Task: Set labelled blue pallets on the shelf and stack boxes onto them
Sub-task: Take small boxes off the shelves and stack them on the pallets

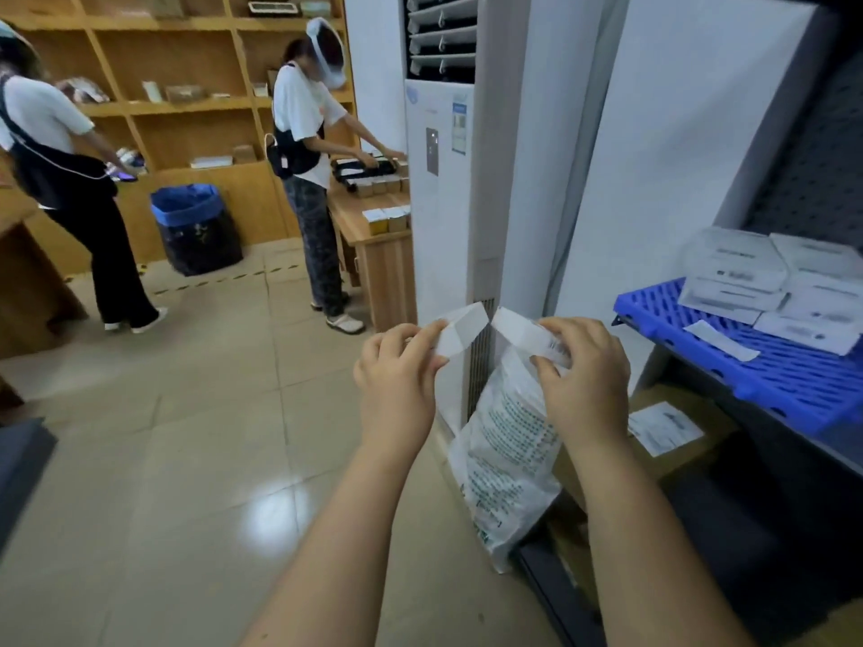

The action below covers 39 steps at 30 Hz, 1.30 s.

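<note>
Head cam: both hands are up around dead centre, each pinching its own little box. The left hand [397,375] has thumb and fingers curled on a small white box [460,329]. The right hand [583,380] grips a second white box [527,333] with a barcode, and the two boxes' top corners nearly meet. At 3 o'clock the blue pallet [747,366] sits on the dark shelf [836,455], with a stack of white boxes [770,282] on its far end and a paper label [721,339] on the slats. A printed plastic bag [509,450] sits at 5 o'clock, under the right hand.
</note>
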Each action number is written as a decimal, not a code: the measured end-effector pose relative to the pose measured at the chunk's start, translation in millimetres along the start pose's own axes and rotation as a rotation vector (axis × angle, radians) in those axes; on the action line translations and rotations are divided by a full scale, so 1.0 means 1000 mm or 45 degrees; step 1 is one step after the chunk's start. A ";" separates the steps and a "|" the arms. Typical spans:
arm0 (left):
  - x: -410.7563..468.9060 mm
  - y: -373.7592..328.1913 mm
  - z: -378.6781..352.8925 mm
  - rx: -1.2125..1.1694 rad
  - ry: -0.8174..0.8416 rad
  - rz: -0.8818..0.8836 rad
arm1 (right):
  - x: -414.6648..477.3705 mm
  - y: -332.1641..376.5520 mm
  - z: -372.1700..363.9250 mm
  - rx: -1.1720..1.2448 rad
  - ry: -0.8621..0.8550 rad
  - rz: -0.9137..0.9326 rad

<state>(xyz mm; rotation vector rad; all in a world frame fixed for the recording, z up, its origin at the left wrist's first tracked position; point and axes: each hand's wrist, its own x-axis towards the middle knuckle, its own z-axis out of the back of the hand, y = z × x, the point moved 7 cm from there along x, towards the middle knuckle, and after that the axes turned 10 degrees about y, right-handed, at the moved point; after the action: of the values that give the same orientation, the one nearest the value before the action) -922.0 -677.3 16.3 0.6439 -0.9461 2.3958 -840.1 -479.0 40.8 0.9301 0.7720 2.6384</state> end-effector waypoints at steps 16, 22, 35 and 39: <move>0.145 -0.133 -0.156 -0.593 0.051 -0.532 | 0.068 -0.102 0.110 -0.493 -0.620 -0.135; 0.173 -0.222 -0.209 -0.590 0.114 -0.695 | 0.095 -0.160 0.170 -0.582 -0.674 -0.215; 0.213 -0.290 -0.314 -0.382 0.489 -0.755 | 0.160 -0.267 0.189 -0.624 -0.338 -0.389; 0.222 -0.290 -0.302 -0.373 0.501 -0.750 | 0.173 -0.260 0.192 -0.551 -0.409 -0.387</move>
<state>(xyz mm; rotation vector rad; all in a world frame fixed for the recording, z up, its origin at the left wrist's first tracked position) -998.5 -215.6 91.3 0.2696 -0.7781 1.7305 -838.4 -119.7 111.9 0.9828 0.2273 2.1874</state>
